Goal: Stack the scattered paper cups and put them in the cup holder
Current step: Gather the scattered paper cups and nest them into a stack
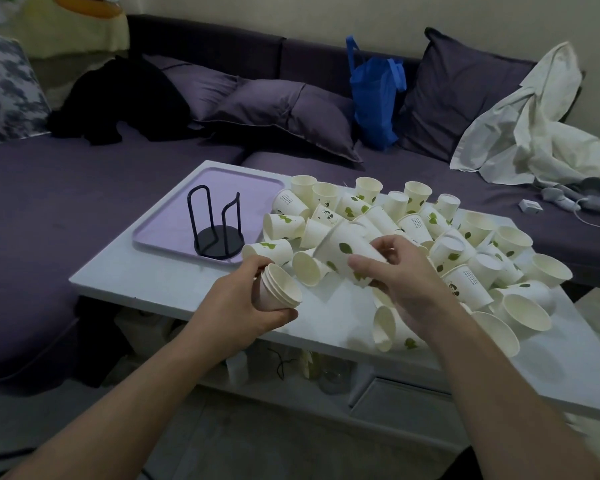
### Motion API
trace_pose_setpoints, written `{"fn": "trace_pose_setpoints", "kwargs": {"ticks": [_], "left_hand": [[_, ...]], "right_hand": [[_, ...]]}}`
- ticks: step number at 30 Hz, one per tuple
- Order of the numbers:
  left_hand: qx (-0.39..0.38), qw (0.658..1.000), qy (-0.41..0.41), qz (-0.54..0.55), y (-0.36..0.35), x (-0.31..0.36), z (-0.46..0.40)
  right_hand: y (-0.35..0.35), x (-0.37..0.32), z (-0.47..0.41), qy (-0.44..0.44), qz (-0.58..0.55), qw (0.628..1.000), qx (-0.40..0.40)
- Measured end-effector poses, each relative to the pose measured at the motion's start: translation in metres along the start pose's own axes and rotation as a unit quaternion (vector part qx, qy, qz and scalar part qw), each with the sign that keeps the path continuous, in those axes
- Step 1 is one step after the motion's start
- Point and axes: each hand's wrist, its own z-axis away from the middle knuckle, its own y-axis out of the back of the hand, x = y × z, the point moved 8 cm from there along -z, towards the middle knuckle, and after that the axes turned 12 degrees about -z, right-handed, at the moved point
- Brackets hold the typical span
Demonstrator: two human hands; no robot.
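Observation:
Several white paper cups with green leaf prints lie in a scattered pile [413, 223] across the right half of a white low table [146, 275]. My left hand [243, 299] grips a short stack of nested cups [279, 289], mouths tilted up to the right, above the table's front edge. My right hand [399, 275] holds a single leaf-printed cup [343, 247] on its side, lifted just above the pile, its mouth toward the upper left. A black wire cup holder [217, 226] stands empty on a lilac tray [174, 216] at the table's left.
A purple sofa [84, 174] wraps round the table's far and left sides, with cushions, a blue bag [374, 95], black clothing and a white cloth [534, 126] on it. A shelf under the table holds small items. A charger and cable lie at far right.

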Motion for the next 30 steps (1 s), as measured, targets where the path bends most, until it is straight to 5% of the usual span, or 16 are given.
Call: {"fn": "trace_pose_setpoints", "kwargs": {"ticks": [5,18,25,30], "left_hand": [[-0.013,1.000,-0.002,0.012,-0.002,0.007,0.002],[-0.006,0.999,-0.006,0.033,0.000,0.013,0.004],[-0.001,0.999,-0.001,0.039,0.002,0.009,0.004],[0.017,0.999,-0.006,0.042,0.003,0.011,0.004]], "right_hand": [[-0.040,0.014,0.002,-0.009,-0.114,0.988,-0.101],[-0.072,0.041,0.004,-0.008,-0.186,0.977,-0.102],[-0.069,0.026,0.006,0.046,-0.113,0.983,-0.134],[-0.087,0.030,0.022,0.093,0.183,0.963,-0.174]]}}
